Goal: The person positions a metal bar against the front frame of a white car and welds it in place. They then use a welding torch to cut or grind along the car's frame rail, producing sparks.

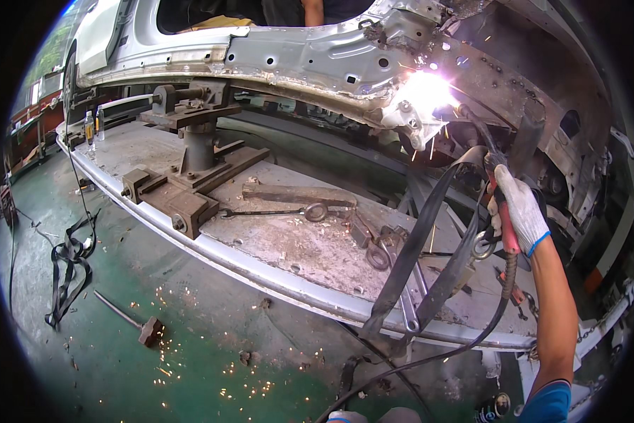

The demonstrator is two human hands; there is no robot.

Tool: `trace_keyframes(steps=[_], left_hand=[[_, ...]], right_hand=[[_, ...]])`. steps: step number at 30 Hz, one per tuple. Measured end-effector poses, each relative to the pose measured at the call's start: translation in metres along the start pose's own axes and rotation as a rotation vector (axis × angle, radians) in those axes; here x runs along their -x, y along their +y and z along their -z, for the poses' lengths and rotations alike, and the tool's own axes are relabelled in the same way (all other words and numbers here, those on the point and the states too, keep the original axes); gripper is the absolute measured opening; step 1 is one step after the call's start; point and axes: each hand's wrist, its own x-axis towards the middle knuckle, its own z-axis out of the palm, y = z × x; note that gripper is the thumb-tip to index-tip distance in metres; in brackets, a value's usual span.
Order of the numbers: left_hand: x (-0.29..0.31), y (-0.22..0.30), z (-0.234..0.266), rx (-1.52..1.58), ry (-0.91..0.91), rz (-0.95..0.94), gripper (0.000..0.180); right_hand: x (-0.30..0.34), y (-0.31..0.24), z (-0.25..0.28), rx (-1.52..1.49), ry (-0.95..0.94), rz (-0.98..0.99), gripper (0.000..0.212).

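Observation:
My right hand [522,208], in a white knit glove with a blue cuff, is closed round the red handle of a welding torch [507,224]. The torch's dark neck points up and left to a glaring arc [427,93] at the lower corner of the bare metal car body [296,60]. The glare hides the torch tip and the spot being welded. A black cable [465,347] runs from the handle down to the lower edge. Only a bit of white glove with a blue edge, seemingly my left hand [346,417], shows at the bottom; its fingers are hidden.
A steel clamp stand [200,151] supports the sill on a pale platform [275,243]. Nearby lie a wooden bar [296,194], a wrench [409,310] and dark straps [416,247]. A sledgehammer [148,330], sparks and a black strap [69,264] are on the green floor. Another person's arm [313,13] shows behind the body.

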Motion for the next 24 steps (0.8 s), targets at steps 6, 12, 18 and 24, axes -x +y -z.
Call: trace_keyframes(steps=[6, 12, 18, 24], left_hand=[[0.015, 0.008, 0.003, 0.065, 0.090, 0.020, 0.031], [-0.004, -0.001, -0.014, 0.034, 0.086, 0.019, 0.030], [-0.014, -0.005, -0.026, -0.009, 0.087, -0.018, 0.030], [-0.007, 0.000, -0.016, 0.014, 0.093, 0.010, 0.029]], right_hand=[[-0.001, 0.002, 0.001, -0.002, 0.001, 0.019, 0.063], [0.012, 0.006, 0.001, -0.038, 0.011, 0.023, 0.063], [0.012, 0.004, -0.001, -0.036, 0.028, 0.015, 0.060], [0.009, 0.002, -0.001, -0.022, 0.034, 0.007, 0.059]])
